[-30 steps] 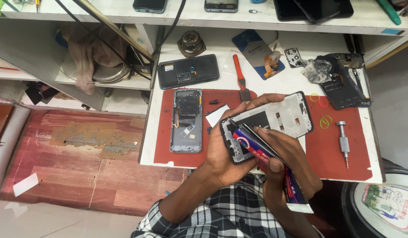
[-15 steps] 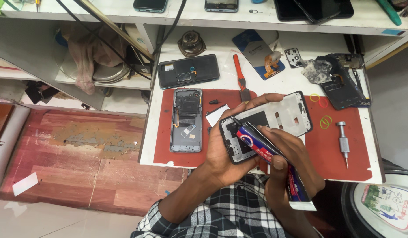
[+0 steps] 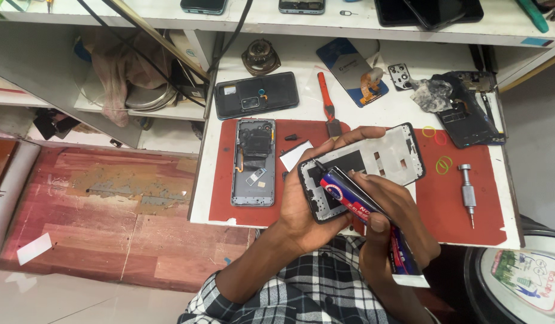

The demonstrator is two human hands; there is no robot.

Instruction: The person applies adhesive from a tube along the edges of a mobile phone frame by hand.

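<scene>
- The left hand (image 3: 301,207) holds a white phone frame (image 3: 373,162) above the surface (image 3: 373,114), fingers (image 3: 355,137) wrapped round its edge.
- The right hand (image 3: 397,210) has fingers pinching a blue-and-red glue tube (image 3: 355,201), nozzle at the frame's corner.
- A red mat (image 3: 451,192) on the white surface carries an opened phone (image 3: 253,162) and a screwdriver (image 3: 468,193).
- A shelf (image 3: 349,18) runs above; a reddish floor (image 3: 79,210) lies to the left.

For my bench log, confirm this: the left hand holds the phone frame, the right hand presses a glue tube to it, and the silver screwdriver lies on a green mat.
Not quite. The head view shows the mat under the silver screwdriver is red, not green. The rest stands: the left hand holds the phone frame and the right hand presses the glue tube to it.
</scene>
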